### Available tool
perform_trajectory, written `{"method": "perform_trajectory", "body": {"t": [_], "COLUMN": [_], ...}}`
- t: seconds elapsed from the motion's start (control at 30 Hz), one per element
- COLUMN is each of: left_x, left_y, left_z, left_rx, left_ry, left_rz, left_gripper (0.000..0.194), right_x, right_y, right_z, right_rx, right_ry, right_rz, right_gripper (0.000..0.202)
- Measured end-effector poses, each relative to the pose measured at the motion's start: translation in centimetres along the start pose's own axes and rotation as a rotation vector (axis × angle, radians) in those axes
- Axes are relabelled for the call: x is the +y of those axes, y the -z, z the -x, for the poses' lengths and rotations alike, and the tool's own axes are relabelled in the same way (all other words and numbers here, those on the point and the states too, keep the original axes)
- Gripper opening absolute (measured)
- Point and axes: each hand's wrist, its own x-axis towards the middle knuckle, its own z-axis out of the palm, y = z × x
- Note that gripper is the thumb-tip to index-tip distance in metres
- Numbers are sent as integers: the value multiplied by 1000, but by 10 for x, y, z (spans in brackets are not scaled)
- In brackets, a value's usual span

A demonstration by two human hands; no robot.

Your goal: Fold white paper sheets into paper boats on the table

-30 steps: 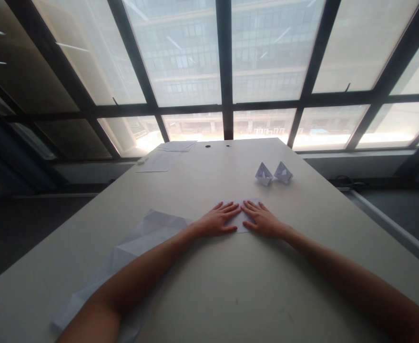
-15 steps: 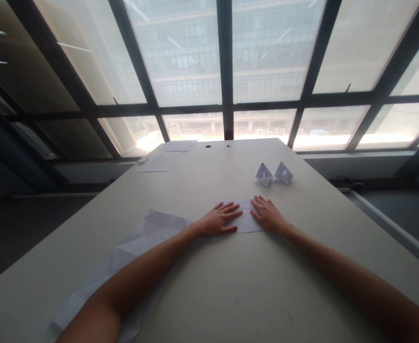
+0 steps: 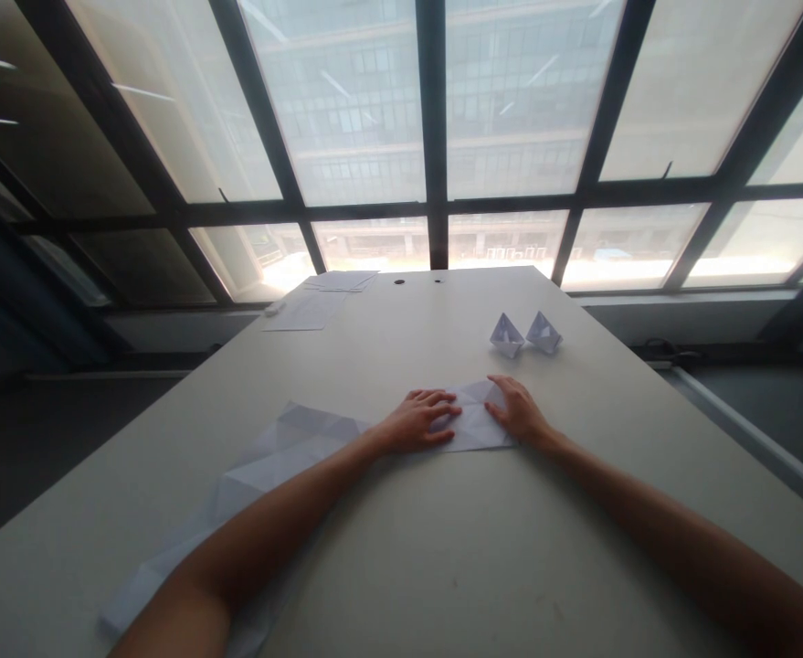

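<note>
A small creased sheet of white paper [image 3: 475,428] lies on the table between my two hands. My left hand [image 3: 423,421] rests flat on its left part with the fingers apart, pressing it to the tabletop. At the right edge, my right hand [image 3: 516,411] has its fingers curled around the paper, the thumb on top and the index finger at the upper corner. The undersides of the right fingers are hidden. Just beyond the right hand stand two folded paper boats [image 3: 507,336], side by side.
A large creased sheet of paper [image 3: 270,471] lies at the left, partly under my left forearm. Flat white sheets [image 3: 305,313] are at the table's far left, beside a small pale object [image 3: 273,310]. The white table [image 3: 415,567] reaches toward tall windows [image 3: 346,110].
My right hand has gone from flat and spread to curled at the paper's right edge. More of the paper's creased surface shows. My left fingers have bent slightly and drawn closer together.
</note>
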Motion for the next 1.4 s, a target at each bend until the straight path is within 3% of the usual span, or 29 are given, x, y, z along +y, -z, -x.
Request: {"method": "perform_trajectory", "body": {"t": [0.27,0.4,0.53,0.67,0.8,1.0,1.17,1.4], "left_x": [-1,-4,-9,-11,-10,-11,-16,-12], "left_y": [-2,-5,-11,-15,-15,-12,-14,-10], "left_z": [1,1,1,1,1,-1,0,0], "left_rx": [-18,-60,-50,-34,15,-108,-135,-63], "left_ry": [-6,5,35,37,48,17,31,65], "left_rz": [43,56,40,-5,-24,-61,-92,-128], "left_gripper": [41,47,67,71,72,66,68,70], "right_x": [-16,-25,-35,-39,-38,-36,-33,-30], "right_y": [6,7,13,17,18,19,15,8], "right_z": [1,5,7,7,7,7,7,12], "right_rx": [108,-7,-192,-341,-383,-453,-527,-503], "right_ry": [107,160,295,370,366,374,328,292], "right_rz": [-256,-290,-269,-254,-257,-179,9,151], "right_gripper": [53,52,39,36,38,45,66,72]}}
